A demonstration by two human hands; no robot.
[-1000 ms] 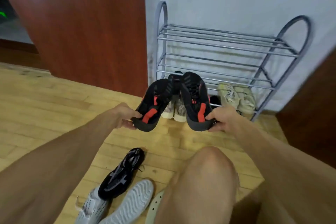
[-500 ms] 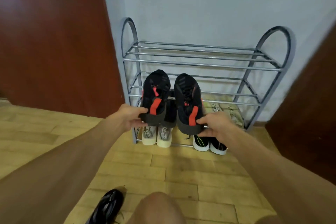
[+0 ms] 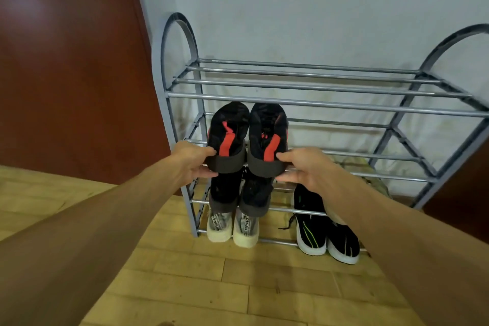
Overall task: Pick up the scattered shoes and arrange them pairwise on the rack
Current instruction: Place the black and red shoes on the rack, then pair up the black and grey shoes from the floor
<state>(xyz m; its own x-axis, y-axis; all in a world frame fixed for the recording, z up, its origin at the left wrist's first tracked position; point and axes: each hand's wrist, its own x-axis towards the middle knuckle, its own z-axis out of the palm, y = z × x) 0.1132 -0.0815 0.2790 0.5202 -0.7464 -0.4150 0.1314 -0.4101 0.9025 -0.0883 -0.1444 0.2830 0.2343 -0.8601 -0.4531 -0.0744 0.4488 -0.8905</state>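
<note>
Left hand (image 3: 193, 160) and right hand (image 3: 304, 167) each grasp the heel of one black-and-red shoe (image 3: 229, 137), the pair side by side, toes over the middle shelf at the rack's (image 3: 317, 103) left end. Heels released too early could likely slip between the bars.

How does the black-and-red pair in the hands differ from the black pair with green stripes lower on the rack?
The black-and-red pair is gripped at the heels, one shoe in the left hand and one in the right hand; the green-striped pair sits untouched. The first is at the rack's left, higher; the second is lower, further right. Both point toes inward, shoes side by side.
</note>
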